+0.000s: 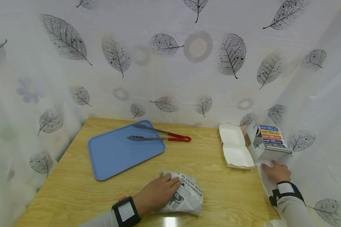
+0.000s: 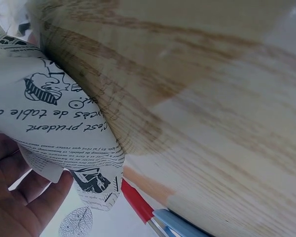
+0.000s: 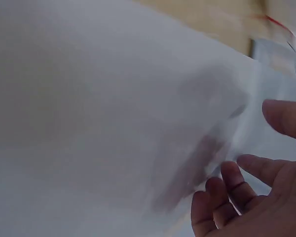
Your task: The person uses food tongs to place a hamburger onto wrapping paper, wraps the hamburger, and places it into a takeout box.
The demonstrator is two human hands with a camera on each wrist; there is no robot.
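Left hand (image 1: 160,194) holds newspaper packet (image 1: 188,195) — tabletop (image 1: 213,176) between it and tray edge (image 1: 130,165).

Wrapper (image 1: 188,198) newsprint-patterned, black on white; tray (image 1: 116,157) blue; blurred sheet (image 3: 89,98) probably white.

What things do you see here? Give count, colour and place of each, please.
Table: 1, yellowish, centre
Tray: 1, blue, table's far left
Tongs: 1 pair, grey and red, partly over tray
Printed paper: 1, black on white, table's near side
Open box: 1, white, table's far right
Dispenser: 1, white with coloured labels, beside box
Curtain: count unclear, white, leaf-printed, behind the table
Cut-off thing: 1, pale, bottom edge, right
Wristbands: 2, black and white, on wrists
Sleeves: 2, pale, on arms
Left hand: 1, bare, on the printed paper
Right hand: 1, bare, near the dispenser
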